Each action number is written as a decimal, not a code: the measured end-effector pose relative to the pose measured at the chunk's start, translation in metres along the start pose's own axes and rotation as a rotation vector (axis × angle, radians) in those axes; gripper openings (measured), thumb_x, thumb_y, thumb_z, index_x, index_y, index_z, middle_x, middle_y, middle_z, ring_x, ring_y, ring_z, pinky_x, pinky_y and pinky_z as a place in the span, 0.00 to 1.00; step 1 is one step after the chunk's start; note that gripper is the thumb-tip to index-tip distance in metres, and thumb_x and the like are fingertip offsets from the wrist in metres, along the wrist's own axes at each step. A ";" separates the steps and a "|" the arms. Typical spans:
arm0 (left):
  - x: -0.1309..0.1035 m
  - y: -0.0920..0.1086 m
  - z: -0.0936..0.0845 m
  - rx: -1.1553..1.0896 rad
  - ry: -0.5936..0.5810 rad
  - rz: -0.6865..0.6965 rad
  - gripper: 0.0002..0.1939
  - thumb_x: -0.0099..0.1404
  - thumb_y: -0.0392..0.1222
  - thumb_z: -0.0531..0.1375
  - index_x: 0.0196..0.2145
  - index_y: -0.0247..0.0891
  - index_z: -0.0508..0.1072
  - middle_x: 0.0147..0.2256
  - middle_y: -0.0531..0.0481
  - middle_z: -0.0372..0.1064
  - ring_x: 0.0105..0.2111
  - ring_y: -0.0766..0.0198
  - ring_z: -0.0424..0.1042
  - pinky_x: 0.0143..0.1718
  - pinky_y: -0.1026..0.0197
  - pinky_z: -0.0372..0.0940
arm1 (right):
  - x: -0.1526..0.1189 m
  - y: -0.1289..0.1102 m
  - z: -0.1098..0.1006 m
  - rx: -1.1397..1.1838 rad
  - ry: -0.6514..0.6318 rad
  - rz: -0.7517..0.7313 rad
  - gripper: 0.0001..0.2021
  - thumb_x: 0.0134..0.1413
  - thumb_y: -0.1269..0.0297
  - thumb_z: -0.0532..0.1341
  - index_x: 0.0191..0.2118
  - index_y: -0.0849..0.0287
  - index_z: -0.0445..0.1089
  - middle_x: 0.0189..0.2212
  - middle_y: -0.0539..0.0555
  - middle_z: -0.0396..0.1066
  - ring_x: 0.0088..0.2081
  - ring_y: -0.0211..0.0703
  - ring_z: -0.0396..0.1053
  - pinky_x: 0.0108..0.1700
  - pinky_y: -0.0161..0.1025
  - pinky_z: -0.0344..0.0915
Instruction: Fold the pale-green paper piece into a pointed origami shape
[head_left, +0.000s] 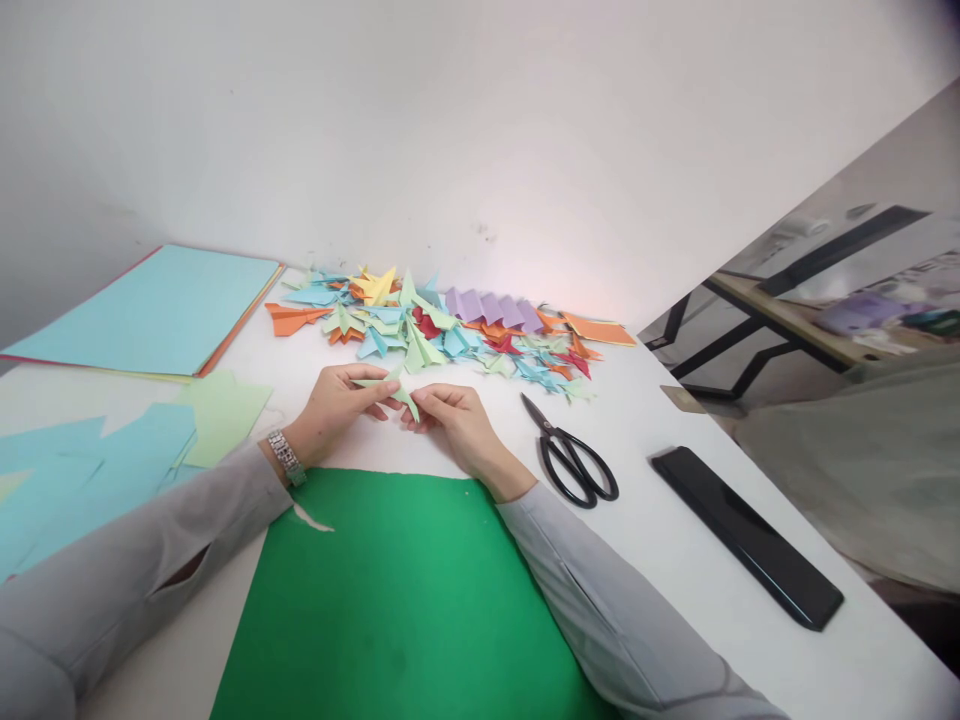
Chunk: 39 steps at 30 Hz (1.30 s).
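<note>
Between both hands is a small folded piece of light green paper [403, 397] with pointed tips. My left hand [341, 405] pinches its left side between thumb and fingers. On the right, my right hand [454, 415] grips the other end with closed fingertips. Just beyond them lies a heap of folded paper shapes [420, 345] in blue, green, orange, red, yellow and purple. A green mat [405, 590] spreads below my wrists. Black-handled scissors [574, 460] rest right of my right hand, pointing away from me.
A stack of coloured sheets topped with blue [172, 310] sits at the back left. Blue cut paper [97, 470] and green paper [225, 415] lie below it. A long black object [746, 535] lies near the table's right edge. A wall [450, 150] stands behind.
</note>
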<state>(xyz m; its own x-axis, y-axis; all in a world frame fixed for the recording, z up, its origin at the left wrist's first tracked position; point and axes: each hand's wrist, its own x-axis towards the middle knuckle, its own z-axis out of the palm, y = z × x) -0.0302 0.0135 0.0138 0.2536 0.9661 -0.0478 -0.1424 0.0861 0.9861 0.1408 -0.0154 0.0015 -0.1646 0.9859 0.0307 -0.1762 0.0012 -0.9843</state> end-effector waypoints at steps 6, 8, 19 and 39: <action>0.000 0.002 0.003 -0.044 0.048 -0.007 0.19 0.41 0.43 0.73 0.29 0.31 0.74 0.22 0.47 0.75 0.25 0.57 0.78 0.21 0.65 0.68 | -0.001 0.001 -0.001 -0.026 -0.017 0.004 0.15 0.45 0.52 0.68 0.24 0.60 0.75 0.21 0.52 0.75 0.22 0.36 0.67 0.28 0.35 0.63; 0.000 0.003 0.004 -0.043 0.068 -0.007 0.20 0.40 0.42 0.74 0.29 0.31 0.74 0.20 0.48 0.74 0.23 0.57 0.77 0.20 0.65 0.67 | -0.001 0.001 0.000 -0.044 -0.012 0.007 0.15 0.43 0.51 0.68 0.24 0.60 0.75 0.21 0.52 0.74 0.22 0.36 0.67 0.28 0.35 0.63; -0.002 0.004 0.004 -0.021 0.091 -0.003 0.19 0.38 0.40 0.74 0.26 0.31 0.73 0.20 0.50 0.73 0.24 0.55 0.78 0.21 0.63 0.68 | 0.001 0.003 0.002 -0.119 -0.055 -0.012 0.22 0.39 0.42 0.68 0.25 0.60 0.71 0.20 0.50 0.72 0.21 0.35 0.66 0.29 0.36 0.63; -0.002 0.003 0.002 0.076 0.072 0.011 0.18 0.40 0.42 0.73 0.26 0.34 0.71 0.18 0.53 0.72 0.19 0.63 0.73 0.21 0.65 0.65 | 0.001 0.005 0.002 -0.218 -0.050 -0.043 0.20 0.42 0.45 0.67 0.25 0.60 0.71 0.20 0.50 0.71 0.21 0.35 0.65 0.27 0.35 0.62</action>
<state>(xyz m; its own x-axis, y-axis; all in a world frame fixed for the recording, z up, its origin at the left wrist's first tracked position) -0.0296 0.0111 0.0169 0.1829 0.9821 -0.0459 -0.0708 0.0597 0.9957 0.1375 -0.0143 -0.0031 -0.2107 0.9745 0.0766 0.0288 0.0846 -0.9960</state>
